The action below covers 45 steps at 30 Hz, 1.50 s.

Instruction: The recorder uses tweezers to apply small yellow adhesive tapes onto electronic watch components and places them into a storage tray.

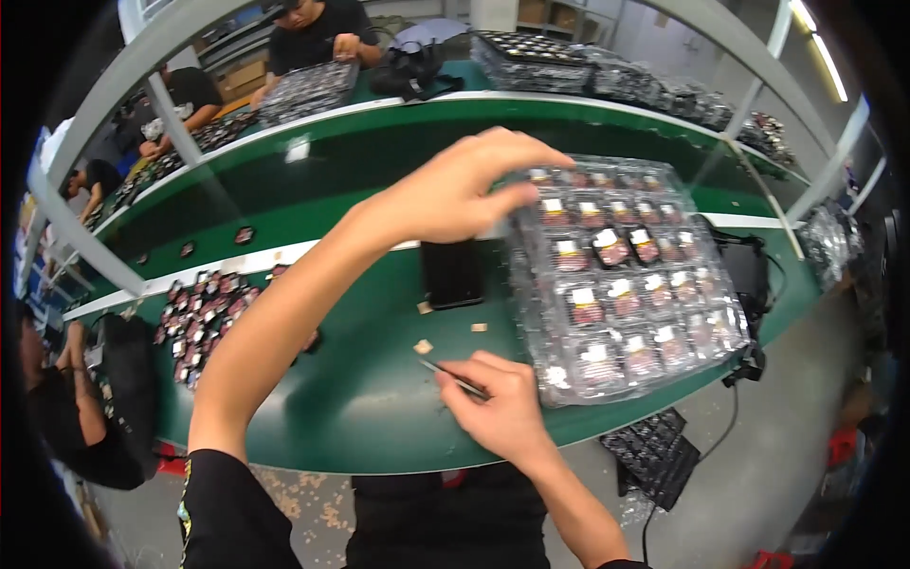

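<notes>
a: head view first. what is each grip doing?

b: the left hand [455, 194] has its fingers pressed on the top left edge of the clear plastic tray [626, 284], pinching it. the right hand [498, 408] pinches thin tweezers [455, 377] and touches the tray's near left corner.

a: where is the tray?

b: it lies on the green counter [370, 389], on the right side. it is full of small dark parts with white labels. more clear trays seem to be stacked under it.

a: what could go wrong?

b: i think the tray could bend or slip, as it is thin and held by one edge. then the small parts could jump out. its near corner also sits close to the counter's edge, so a push could tip it off.

a: is there room to move?

b: yes, to the left. only a black flat block [452, 273] and a few tan scraps [423, 346] lie there. a pile of small dark parts [204, 318] sits far left.
</notes>
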Each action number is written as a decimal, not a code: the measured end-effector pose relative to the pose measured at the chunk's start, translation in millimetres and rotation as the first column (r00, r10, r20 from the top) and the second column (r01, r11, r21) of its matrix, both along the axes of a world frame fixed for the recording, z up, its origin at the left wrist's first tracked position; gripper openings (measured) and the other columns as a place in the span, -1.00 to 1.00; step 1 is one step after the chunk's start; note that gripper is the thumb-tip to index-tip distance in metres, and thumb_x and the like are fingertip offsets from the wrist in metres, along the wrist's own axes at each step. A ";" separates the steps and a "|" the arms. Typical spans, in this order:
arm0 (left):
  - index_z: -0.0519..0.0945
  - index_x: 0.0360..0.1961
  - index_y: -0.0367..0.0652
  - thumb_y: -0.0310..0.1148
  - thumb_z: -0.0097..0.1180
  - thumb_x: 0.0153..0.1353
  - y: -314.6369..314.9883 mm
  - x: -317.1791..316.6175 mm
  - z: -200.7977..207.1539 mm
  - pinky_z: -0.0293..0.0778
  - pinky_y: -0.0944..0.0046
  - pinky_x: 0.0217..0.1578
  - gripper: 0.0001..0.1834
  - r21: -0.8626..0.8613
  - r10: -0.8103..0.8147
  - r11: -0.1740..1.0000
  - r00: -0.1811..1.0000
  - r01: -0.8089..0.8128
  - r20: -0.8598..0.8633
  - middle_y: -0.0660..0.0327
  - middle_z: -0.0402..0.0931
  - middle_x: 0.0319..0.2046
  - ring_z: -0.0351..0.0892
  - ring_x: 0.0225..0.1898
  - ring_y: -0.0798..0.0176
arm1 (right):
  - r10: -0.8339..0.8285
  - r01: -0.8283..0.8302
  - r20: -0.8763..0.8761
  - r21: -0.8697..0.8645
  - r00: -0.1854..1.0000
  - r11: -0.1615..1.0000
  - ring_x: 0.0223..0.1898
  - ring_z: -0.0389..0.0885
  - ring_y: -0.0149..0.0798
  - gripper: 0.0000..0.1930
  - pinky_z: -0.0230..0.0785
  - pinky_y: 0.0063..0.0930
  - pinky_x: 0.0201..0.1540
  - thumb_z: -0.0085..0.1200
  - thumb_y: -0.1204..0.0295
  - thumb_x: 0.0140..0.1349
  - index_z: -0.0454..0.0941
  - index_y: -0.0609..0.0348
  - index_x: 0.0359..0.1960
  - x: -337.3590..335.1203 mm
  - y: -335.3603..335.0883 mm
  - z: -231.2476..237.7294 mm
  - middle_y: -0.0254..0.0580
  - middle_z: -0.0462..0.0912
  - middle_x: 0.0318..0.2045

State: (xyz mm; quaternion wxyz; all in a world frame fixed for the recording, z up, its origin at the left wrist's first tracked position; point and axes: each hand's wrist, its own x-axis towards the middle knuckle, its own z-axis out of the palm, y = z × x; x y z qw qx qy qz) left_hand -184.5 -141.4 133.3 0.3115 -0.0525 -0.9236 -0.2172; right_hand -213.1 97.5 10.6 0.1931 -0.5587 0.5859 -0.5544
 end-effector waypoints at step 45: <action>0.75 0.15 -0.18 -0.29 0.71 -0.10 84.1 199.9 -100.3 0.49 0.10 0.01 -0.29 0.055 0.392 0.902 0.868 -0.427 0.305 0.16 0.63 -0.01 0.61 -0.01 0.02 | -0.097 0.094 0.013 0.153 0.995 0.984 -0.52 0.47 -0.62 -0.83 0.19 -0.63 -0.49 0.45 0.65 0.28 0.84 0.36 -0.10 -1.0 0.9 0.0 -0.37 0.63 -0.48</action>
